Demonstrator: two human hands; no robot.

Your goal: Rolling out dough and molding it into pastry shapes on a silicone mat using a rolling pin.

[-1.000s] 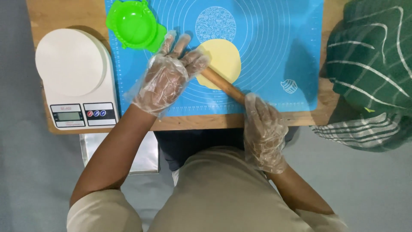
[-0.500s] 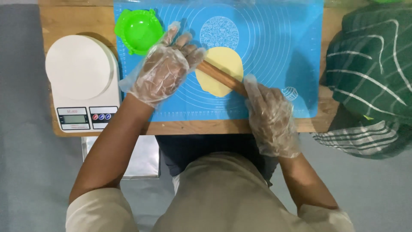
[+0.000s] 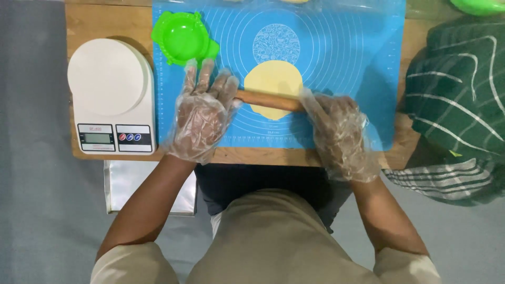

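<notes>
Rolling wooden rolling pin (image 3: 269, 100) over yellow dough disc (image 3: 273, 79) at blue mat (image 3: 357, 68) centre; left hand (image 3: 202, 118), right hand (image 3: 339, 129) pressing flat, fingers seemingly spread. Uneven pressure risking lopsided, tearing dough.

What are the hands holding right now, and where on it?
A wooden rolling pin lying across the dough disc: left hand on its left end, right hand on its right end.

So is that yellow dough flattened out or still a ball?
Flattened: the dough lies as a thin round disc on the blue mat, with the wooden rolling pin across its near edge.
</notes>
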